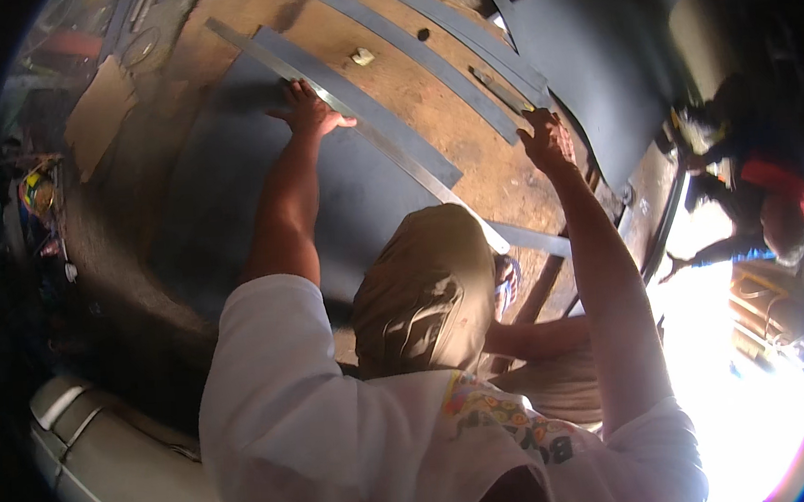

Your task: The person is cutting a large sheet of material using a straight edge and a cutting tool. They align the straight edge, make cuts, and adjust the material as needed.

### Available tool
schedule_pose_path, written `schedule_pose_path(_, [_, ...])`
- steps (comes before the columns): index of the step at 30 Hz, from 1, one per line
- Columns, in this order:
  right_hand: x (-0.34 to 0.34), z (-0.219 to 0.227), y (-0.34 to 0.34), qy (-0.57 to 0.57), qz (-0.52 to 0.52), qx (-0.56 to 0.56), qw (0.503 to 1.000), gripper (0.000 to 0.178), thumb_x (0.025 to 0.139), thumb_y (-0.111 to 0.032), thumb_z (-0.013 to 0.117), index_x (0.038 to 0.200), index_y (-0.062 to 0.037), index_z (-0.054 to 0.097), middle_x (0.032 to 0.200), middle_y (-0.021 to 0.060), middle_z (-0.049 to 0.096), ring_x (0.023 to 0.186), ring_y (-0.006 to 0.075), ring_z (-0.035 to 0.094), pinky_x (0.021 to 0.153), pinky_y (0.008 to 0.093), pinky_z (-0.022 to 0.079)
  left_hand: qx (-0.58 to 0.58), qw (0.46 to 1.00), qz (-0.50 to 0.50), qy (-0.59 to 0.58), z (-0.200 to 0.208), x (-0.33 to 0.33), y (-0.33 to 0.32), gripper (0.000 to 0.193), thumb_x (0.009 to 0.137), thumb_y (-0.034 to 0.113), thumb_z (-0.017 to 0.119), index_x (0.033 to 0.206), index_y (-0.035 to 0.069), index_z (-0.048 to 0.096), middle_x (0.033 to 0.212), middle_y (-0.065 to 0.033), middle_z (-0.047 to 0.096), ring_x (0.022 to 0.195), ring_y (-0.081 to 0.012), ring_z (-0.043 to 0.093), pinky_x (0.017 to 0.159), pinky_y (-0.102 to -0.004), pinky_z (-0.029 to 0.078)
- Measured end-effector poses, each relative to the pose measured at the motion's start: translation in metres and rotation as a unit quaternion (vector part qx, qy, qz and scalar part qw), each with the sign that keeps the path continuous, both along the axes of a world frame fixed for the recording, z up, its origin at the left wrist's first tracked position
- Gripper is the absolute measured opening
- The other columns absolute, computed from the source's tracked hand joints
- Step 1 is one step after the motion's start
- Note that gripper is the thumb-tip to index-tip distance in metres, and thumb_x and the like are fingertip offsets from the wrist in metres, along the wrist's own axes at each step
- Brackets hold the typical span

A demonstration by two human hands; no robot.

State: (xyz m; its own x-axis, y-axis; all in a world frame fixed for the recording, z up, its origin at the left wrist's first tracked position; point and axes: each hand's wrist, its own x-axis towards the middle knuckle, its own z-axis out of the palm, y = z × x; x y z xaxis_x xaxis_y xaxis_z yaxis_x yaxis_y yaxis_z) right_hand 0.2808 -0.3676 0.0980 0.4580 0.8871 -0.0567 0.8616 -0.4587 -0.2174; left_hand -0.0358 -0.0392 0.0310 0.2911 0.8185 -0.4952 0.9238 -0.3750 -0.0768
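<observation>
Now the narrow tool (495, 86) lies just ahead of the nearer right hand (550, 141), its axis running forward-left; whether these fingers pinch, I cannot tell. The left hand (311, 117), fingers spread, rests on the straightedge (406, 163).

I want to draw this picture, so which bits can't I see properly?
Head view: part of the dark sheet, hidden by the left forearm and the knee.
Head view: whether the right hand holds the slim tool; its fingertips are too small and shaded.
Head view: the clutter at far left, dark and blurred.
Head view: whatever lies in the bright patch, washed out by glare.
</observation>
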Motion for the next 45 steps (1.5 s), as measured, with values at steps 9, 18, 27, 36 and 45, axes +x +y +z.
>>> schedule_pose_path(9, [0.039,-0.109,0.065,-0.042,-0.060,-0.169,0.983,0.045,0.099,-0.032,0.064,0.139,-0.0124,0.056,0.141,0.0076,0.053,0.135,0.0309,0.047,0.104,0.0578,0.043,0.000,1.000,0.009,-0.007,-0.005,-0.004,0.002,0.153,0.057,0.081,0.080,0.164,0.004,0.002,0.173,-0.0107,0.002,0.160,-0.0297,0.002,0.111,-0.0858,0.011])
schedule_pose_path(18, [0.052,-0.114,0.082,0.017,0.030,0.200,0.979,0.025,0.104,-0.026,0.052,0.118,-0.0042,0.054,0.109,0.0221,0.060,0.098,0.0465,0.060,0.086,0.0530,0.049,-0.011,0.999,0.024,-0.037,-0.001,0.002,-0.001,0.154,0.056,0.075,0.086,0.164,0.002,0.004,0.173,-0.0128,0.003,0.160,-0.0310,0.005,0.109,-0.0870,0.015])
schedule_pose_path(27, [-0.102,-0.041,0.266,0.761,-0.018,0.076,0.644,0.029,0.102,-0.015,0.060,0.128,-0.0031,0.055,0.104,0.0084,0.063,0.083,0.0182,0.068,0.058,0.0346,0.058,-0.026,0.995,0.060,-0.075,-0.014,-0.010,-0.002,0.152,0.055,0.068,0.091,0.164,0.004,0.006,0.173,-0.0094,0.004,0.159,-0.0303,0.005,0.101,-0.0889,0.030])
schedule_pose_path(36, [-0.185,-0.094,0.394,0.590,0.066,-0.013,0.805,0.033,0.097,-0.018,0.057,0.128,-0.0065,0.058,0.100,0.0089,0.067,0.070,0.0175,0.062,0.058,0.0321,0.058,0.000,0.992,0.070,-0.107,-0.020,-0.010,0.000,0.149,0.056,0.064,0.092,0.163,0.004,0.008,0.172,-0.0071,0.007,0.159,-0.0292,0.007,0.098,-0.0902,0.032])
schedule_pose_path(45, [-0.178,-0.189,0.492,0.088,0.316,0.068,0.942,0.041,0.095,-0.017,0.055,0.127,0.0092,0.050,0.110,0.0345,0.067,0.101,0.0499,0.068,0.087,0.0563,0.056,-0.043,0.991,0.067,-0.111,-0.002,0.013,0.006,0.147,0.058,0.058,0.093,0.164,0.005,0.006,0.173,-0.0050,0.005,0.160,-0.0250,0.004,0.102,-0.0883,0.030])
